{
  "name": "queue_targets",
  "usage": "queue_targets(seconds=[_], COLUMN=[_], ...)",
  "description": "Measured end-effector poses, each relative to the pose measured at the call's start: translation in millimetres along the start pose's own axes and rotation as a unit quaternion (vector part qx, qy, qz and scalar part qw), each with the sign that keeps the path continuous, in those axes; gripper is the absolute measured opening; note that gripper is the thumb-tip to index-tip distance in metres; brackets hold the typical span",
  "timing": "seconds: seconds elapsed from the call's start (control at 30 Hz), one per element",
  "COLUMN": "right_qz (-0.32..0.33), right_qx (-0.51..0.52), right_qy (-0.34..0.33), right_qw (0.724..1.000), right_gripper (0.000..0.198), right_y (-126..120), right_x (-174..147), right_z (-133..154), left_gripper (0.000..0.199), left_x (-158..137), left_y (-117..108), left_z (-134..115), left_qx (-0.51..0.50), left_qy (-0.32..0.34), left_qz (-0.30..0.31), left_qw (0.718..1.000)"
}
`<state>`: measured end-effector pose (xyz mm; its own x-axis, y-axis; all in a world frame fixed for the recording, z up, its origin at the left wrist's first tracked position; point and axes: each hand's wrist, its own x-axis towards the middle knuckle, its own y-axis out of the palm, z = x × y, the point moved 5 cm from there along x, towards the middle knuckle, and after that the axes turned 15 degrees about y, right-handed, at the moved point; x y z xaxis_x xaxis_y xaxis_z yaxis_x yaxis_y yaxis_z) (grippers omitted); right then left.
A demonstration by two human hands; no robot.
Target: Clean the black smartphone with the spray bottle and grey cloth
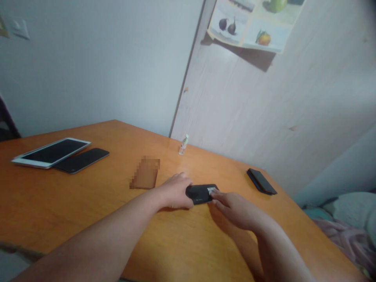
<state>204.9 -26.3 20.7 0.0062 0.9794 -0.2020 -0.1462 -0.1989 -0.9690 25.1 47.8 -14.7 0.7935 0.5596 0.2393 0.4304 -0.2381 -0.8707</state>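
Note:
A black phone point(201, 194) lies flat on the wooden table in front of me. My left hand point(178, 192) grips its left end, thumb along the near edge and fingers at the far edge. At the other end, the fingertips of my right hand point(232, 203) are together on a small whitish piece point(210, 190), pressed against the phone's surface. Whether that piece is a wipe or paper I cannot make out. Left of my left hand lies a brown flat item point(145, 174), its picture pixelated. A small clear bottle point(183, 145) with a pale cap stands upright beyond my hands.
On the left of the table point(117, 137), a white-framed tablet point(55, 152) partly overlaps another dark phone point(84, 159). Dark flat items point(261, 181) are stacked near the right edge. A wall rises behind the table, with a sheet of fruit pictures point(252, 25). Fabric point(346, 231) lies beyond the right edge.

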Motion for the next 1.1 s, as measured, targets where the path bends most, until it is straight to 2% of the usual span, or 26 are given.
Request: queue_targets(seconds=[0.1,0.3,0.5,0.63,0.7,0.77,0.87,0.9,0.93,1.0,1.1], right_qz=[-0.006,-0.044,0.004,-0.021,-0.029,-0.031,-0.013,-0.005,-0.001,-0.008,-0.044], right_qx=[0.011,0.002,0.017,-0.018,-0.036,-0.032,0.0,0.008,0.01,0.004,-0.004], right_qy=[0.001,0.054,-0.035,0.065,0.088,0.056,-0.055,-0.073,-0.069,-0.013,0.055], right_qw=[1.0,0.998,0.999,0.997,0.995,0.997,0.998,0.997,0.998,1.0,0.998], right_gripper=[0.045,0.053,0.05,0.042,0.04,0.042,0.047,0.047,0.048,0.049,0.048], right_y=[-1,6,1,-4,-4,-2,3,4,5,5,5], right_x=[2,13,-9,1,1,-6,-21,-22,-21,-11,5], right_z=[2,5,21,1,3,18,46,49,47,32,12], left_gripper=[0.04,0.035,0.035,0.036,0.036,0.038,0.038,0.036,0.035,0.034,0.045], left_x=[0,-1,-1,-1,0,0,-1,-1,-1,-1,-1], left_y=[-2,-8,-6,-6,-5,-4,-5,-5,-6,-7,-8], left_z=[-3,-10,-8,-6,-6,-6,-7,-8,-9,-9,-8], left_qx=[-0.003,-0.009,-0.013,-0.008,-0.006,-0.006,-0.001,-0.001,-0.001,-0.002,-0.003], left_qy=[0.011,0.004,0.006,0.013,0.015,0.013,0.011,0.011,0.011,0.011,0.006], left_qz=[0.004,0.003,0.004,-0.002,-0.001,-0.002,0.0,0.003,0.005,0.006,-0.005], left_qw=[1.0,1.0,1.0,1.0,1.0,1.0,1.0,1.0,1.0,1.0,1.0])
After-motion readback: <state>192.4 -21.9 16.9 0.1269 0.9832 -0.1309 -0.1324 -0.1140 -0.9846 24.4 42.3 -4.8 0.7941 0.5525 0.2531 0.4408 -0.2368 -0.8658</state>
